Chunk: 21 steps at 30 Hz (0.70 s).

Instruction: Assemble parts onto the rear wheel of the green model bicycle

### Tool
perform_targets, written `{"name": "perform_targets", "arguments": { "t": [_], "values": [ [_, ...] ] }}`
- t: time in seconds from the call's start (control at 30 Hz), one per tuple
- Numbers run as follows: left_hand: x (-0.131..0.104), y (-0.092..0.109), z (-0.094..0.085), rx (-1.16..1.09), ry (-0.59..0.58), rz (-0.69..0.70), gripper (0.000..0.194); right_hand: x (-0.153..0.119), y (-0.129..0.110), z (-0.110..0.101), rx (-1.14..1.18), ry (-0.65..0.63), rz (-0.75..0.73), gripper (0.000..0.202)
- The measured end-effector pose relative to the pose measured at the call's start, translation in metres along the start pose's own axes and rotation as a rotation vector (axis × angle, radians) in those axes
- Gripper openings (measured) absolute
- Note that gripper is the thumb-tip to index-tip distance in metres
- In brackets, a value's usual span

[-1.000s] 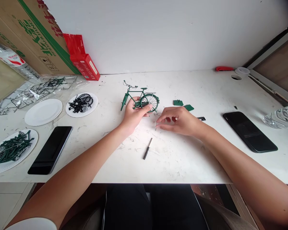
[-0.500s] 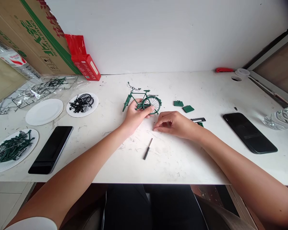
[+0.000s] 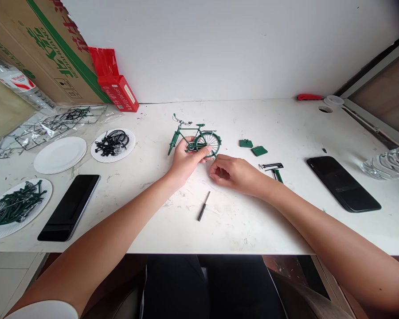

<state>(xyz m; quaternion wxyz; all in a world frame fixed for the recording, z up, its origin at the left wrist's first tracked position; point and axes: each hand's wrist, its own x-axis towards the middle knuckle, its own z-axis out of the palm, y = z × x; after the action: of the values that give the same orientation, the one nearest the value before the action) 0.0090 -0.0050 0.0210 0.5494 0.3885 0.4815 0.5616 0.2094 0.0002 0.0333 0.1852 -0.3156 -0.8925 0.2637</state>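
My left hand [image 3: 185,160] grasps the green model bicycle [image 3: 195,136], upright at table [image 3: 239,221] centre. My right hand [image 3: 234,173], fingers curled, touches its rear wheel. At 9 o'clock, one paper plate [image 3: 112,145] holds black parts; another plate [image 3: 18,208] holds green parts.

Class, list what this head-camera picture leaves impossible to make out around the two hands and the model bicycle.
- Whatever the right hand pinches: too small, covered by its fingertips.
- Model bicycle lower frame: hidden behind the left hand.
- Front wheel: none can be made out.
- Plate of green parts: cut off by the left edge.
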Motion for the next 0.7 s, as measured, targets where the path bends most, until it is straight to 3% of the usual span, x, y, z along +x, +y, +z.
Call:
{"name": "perform_targets", "arguments": {
  "t": [0.2,0.33,0.7],
  "values": [
    [-0.001,0.001,0.000,0.008,0.027,0.009,0.054,-0.001,-0.002,-0.012,0.186,0.049,0.054,0.005],
    [-0.001,0.000,0.001,0.021,0.034,0.010,0.054,-0.002,0.000,-0.014,0.159,0.112,0.100,0.003],
    [0.004,0.003,-0.005,0.029,0.079,0.050,0.050,0.000,0.012,-0.013,0.128,0.158,-0.027,0.025]
  ]
}}
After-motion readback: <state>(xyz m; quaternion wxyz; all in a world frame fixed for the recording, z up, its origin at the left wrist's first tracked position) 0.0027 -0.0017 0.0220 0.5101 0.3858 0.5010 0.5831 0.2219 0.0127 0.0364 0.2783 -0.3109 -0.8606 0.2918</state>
